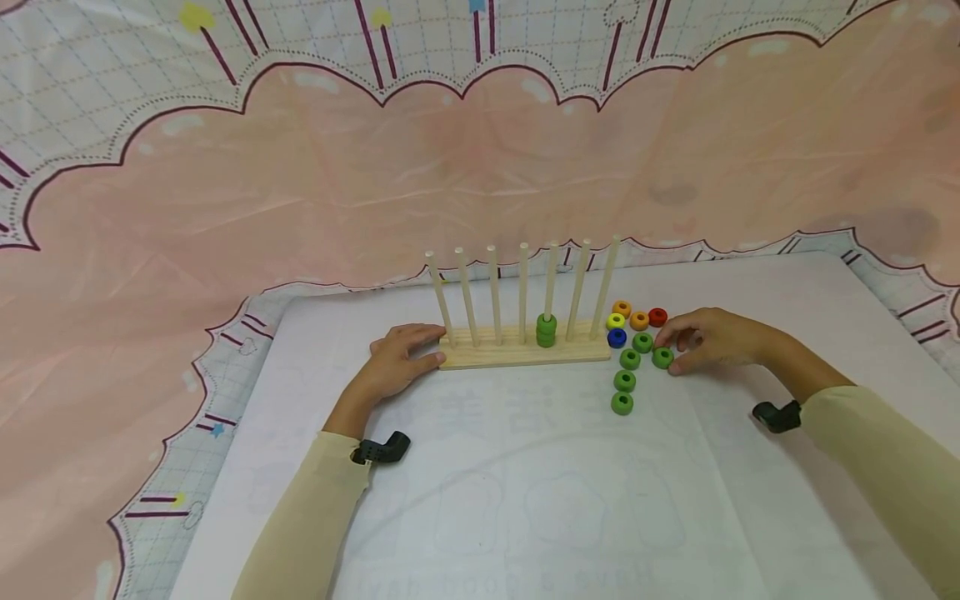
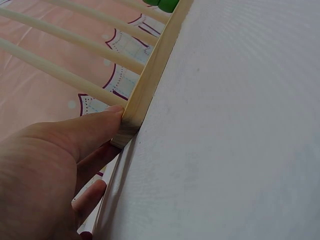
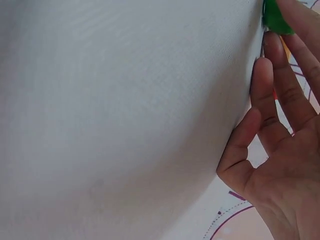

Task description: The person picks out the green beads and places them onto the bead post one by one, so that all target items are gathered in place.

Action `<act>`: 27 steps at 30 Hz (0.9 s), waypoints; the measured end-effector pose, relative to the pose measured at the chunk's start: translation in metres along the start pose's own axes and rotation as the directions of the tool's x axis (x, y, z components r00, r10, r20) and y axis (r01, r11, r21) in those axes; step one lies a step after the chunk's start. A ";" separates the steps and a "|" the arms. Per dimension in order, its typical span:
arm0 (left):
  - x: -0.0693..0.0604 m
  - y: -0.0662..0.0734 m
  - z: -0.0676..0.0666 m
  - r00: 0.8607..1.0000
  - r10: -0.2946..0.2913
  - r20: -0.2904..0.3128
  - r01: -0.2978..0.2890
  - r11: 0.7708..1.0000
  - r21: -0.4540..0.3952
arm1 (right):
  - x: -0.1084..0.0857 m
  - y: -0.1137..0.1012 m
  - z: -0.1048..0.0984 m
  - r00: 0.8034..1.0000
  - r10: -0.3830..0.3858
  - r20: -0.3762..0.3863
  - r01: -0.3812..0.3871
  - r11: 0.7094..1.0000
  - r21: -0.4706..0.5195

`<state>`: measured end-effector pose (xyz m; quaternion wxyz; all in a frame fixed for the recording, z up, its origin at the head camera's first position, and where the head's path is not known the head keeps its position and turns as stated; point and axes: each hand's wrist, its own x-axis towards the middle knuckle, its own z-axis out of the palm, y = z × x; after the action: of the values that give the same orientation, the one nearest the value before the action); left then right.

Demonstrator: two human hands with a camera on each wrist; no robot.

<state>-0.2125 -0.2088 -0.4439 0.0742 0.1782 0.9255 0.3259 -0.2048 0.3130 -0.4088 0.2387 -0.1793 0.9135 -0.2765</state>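
Observation:
A wooden peg rack point(image 1: 525, 353) stands on the white table, several upright rods rising from its base. Two green beads point(image 1: 546, 331) are stacked on one rod, right of the middle. My left hand point(image 1: 397, 357) grips the left end of the base, thumb at the front edge in the left wrist view. To the right of the rack, my right hand point(image 1: 716, 340) pinches a green bead point(image 1: 662, 357) between thumb and fingers, at table level. That bead point(image 3: 276, 19) is partly hidden by the thumb in the right wrist view.
Loose green beads point(image 1: 624, 381) lie in a rough line beside the rack's right end. Behind them are a blue bead point(image 1: 617, 337), a yellow bead point(image 1: 616, 322), two orange beads point(image 1: 639, 321) and a red bead point(image 1: 657, 317). A pink patterned cloth point(image 1: 480, 175) lies beyond the table.

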 end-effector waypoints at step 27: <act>0.000 0.001 -0.001 1.000 0.004 -0.004 -0.004 1.000 -0.008 | -0.007 -0.014 -0.026 0.990 -0.057 -0.126 0.061 0.998 0.024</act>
<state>-0.2125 -0.2087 -0.4431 0.0726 0.1790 0.9240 0.3300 -0.2099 0.3165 -0.3793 0.1749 -0.1851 0.9171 -0.3068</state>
